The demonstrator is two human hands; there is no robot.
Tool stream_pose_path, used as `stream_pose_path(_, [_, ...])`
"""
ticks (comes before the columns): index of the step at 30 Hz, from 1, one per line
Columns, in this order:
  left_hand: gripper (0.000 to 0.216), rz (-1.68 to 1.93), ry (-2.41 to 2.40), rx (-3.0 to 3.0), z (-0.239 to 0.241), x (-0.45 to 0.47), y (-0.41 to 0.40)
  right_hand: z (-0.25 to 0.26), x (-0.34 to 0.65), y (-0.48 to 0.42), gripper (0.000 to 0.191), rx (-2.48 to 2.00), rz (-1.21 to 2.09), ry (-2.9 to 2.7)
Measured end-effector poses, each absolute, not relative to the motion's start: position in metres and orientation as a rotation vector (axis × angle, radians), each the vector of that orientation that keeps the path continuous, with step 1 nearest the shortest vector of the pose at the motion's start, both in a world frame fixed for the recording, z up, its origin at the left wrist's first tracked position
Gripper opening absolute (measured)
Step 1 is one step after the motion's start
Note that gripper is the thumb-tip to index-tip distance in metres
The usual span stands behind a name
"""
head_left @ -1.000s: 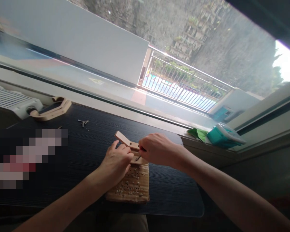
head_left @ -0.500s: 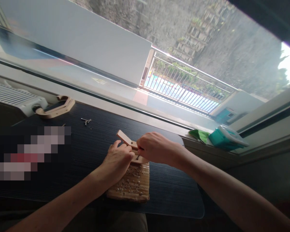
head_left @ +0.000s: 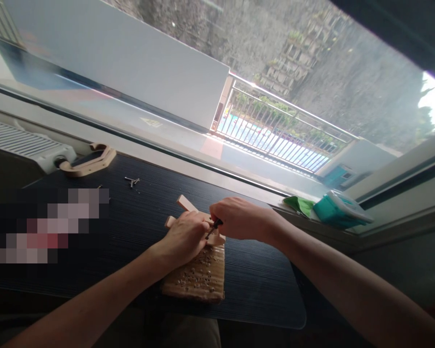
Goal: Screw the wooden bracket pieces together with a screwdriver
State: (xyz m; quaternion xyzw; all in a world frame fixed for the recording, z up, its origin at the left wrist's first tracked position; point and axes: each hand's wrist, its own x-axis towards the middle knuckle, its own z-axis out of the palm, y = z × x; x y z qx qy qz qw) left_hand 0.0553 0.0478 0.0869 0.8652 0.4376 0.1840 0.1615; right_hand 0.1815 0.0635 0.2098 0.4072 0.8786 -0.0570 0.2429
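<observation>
Two-handed over a ridged block [head_left: 194, 286]: holding a wooden piece [head_left: 216, 239] at its far end with the left hand [head_left: 189, 233], hiding much of the wood; gripping a dark tool [head_left: 213, 228] in the right hand [head_left: 232, 217], masking the handle. Set on a black table [head_left: 261, 280] by a window [head_left: 203, 96], short of its rounded right corner.
</observation>
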Motion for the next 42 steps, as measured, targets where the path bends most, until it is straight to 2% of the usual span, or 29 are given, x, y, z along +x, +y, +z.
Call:
stream_pose_path(12, [0.012,0.491,1.362,2.26,0.083,0.07,0.049,0.21,0.177,0.064,0.018,1.06,-0.124,2.392])
stream_pose_path(21, [0.015,0.523,1.334,2.287,0.08,0.07,0.05,0.218,0.184,0.065,0.034,1.108,-0.128,2.417])
stream_pose_path(27, [0.015,0.501,1.362,2.279,0.079,0.071,0.05,0.227,0.182,0.058,0.02,1.061,-0.046,2.429])
stream_pose_path(36, [0.016,0.552,1.376,2.279,0.081,0.071,0.048,0.216,0.186,0.057,0.029,1.222,-0.029,2.423])
stream_pose_path(42, [0.014,0.56,1.352,2.278,0.078,0.07,0.049,0.224,0.183,0.052,0.024,1.15,0.019,2.465])
